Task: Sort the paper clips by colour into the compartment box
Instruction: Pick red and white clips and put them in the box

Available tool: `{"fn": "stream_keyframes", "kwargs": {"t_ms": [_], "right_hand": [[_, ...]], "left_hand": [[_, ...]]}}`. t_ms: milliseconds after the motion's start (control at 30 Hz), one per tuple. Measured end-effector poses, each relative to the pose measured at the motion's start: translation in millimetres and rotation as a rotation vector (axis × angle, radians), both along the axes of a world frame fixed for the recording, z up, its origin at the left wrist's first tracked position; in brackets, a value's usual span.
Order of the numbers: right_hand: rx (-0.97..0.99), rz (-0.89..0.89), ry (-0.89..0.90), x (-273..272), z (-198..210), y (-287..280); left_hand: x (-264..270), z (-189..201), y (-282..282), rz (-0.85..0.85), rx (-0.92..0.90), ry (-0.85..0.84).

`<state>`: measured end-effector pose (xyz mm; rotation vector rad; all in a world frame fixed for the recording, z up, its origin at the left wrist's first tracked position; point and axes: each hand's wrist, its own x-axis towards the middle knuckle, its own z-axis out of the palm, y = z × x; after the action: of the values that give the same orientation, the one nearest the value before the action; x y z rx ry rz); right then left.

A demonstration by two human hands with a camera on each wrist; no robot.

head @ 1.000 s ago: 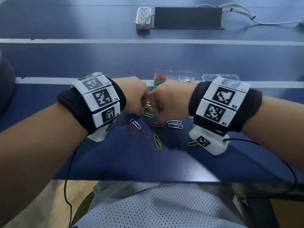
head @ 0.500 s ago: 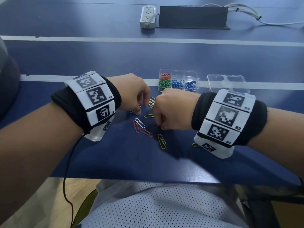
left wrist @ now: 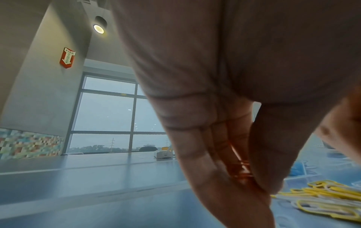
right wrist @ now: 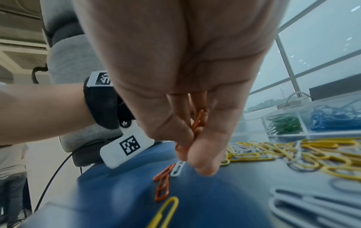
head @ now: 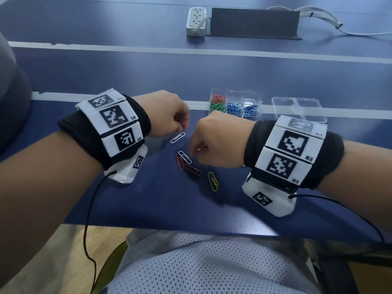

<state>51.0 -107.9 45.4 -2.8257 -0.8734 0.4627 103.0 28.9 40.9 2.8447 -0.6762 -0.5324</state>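
Note:
My left hand (head: 169, 117) hovers over the loose clips, thumb and fingers pinching red paper clips (left wrist: 242, 172). Close on its right, my right hand (head: 212, 141) pinches a bunch of red paper clips (right wrist: 198, 121) just above the table. Below the hands lie two white clips (head: 177, 137), two red clips (head: 179, 163) and a yellow clip (head: 212, 181). A heap of yellow and white clips (right wrist: 293, 151) lies under my right hand, hidden in the head view. The clear compartment box (head: 254, 96) behind holds red, green (head: 217, 107) and blue clips (head: 234, 107).
The box's clear lid (head: 297, 109) lies to its right. A power strip (head: 196, 21) and a dark block (head: 253, 22) sit far back with cables. The table's near edge (head: 169, 227) runs just above my lap. Wrist cables hang from both arms.
My hands, knuckle to knuckle a second ago, have drawn apart. A white clip now shows on the table between them, and the box is uncovered behind the right hand.

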Motion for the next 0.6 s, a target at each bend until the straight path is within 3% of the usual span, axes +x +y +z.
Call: {"fn": "stream_keyframes", "kwargs": {"t_ms": [333,600], "right_hand": [[-0.086,0.034,0.048,-6,-8,18],[-0.135,0.045,0.02,-3,-9,16]], "left_hand": [[-29,-1,10,-0.071,0.075,0.113],[-35,-5,5,-0.06,0.08,0.088]]}}
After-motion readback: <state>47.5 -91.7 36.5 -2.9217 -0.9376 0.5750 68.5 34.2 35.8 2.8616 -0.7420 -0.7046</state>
